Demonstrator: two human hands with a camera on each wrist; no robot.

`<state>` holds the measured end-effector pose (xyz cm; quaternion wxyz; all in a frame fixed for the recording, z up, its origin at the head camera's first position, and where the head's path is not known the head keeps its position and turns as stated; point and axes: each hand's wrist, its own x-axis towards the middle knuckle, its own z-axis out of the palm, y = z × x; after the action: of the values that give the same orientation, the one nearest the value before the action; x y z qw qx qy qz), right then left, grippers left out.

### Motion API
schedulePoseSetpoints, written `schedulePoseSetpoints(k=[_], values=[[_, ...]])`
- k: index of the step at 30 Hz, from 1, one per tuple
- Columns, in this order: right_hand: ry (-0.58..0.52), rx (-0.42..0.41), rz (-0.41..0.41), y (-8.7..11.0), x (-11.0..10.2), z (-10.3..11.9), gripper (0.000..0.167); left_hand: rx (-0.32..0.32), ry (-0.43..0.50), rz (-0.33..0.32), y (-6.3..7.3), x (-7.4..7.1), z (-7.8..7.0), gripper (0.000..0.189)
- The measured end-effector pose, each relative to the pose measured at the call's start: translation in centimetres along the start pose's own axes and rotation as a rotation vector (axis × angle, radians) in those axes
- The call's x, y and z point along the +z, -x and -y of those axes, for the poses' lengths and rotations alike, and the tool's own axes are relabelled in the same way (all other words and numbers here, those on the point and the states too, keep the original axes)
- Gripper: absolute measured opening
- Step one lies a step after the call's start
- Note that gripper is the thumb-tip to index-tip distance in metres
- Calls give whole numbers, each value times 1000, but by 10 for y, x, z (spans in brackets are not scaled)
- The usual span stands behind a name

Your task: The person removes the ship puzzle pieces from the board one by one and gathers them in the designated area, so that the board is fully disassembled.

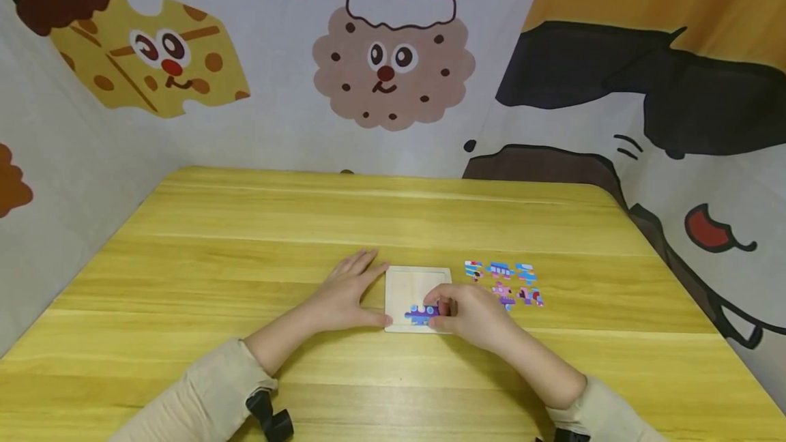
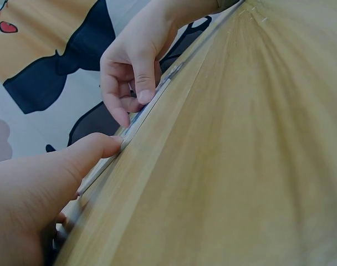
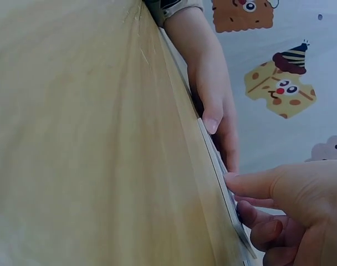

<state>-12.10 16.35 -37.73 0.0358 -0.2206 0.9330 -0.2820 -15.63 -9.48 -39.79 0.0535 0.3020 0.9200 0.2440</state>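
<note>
A square, pale wooden puzzle tray (image 1: 402, 285) with a raised rim lies on the table. My left hand (image 1: 345, 297) rests along its left side, fingers spread, with the thumb at the near left corner and the fingertips at the far left one. Inside the tray, close to the near rim, is a purple and blue jigsaw piece (image 1: 419, 317). Thumb and forefinger of my right hand (image 1: 482, 318) pinch that piece at its right end, partly covering it. The right wrist view has the right thumb (image 3: 254, 184) low at the tray's edge, the other fingers curled.
Several colourful jigsaw pieces (image 1: 500, 270) lie on the table right of the tray, some partly behind the right hand. The wooden table (image 1: 258, 217) reaches back to a cloth (image 1: 270, 128) printed with cartoon figures.
</note>
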Motion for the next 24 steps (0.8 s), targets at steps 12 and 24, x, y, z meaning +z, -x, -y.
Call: schedulePoseSetpoints(k=[12, 24], values=[[83, 36, -23, 2, 0, 7, 19, -6, -3, 3, 0, 0, 0, 99], [117, 60, -32, 2, 1, 11, 19, 1, -6, -4, 0, 0, 0, 98]])
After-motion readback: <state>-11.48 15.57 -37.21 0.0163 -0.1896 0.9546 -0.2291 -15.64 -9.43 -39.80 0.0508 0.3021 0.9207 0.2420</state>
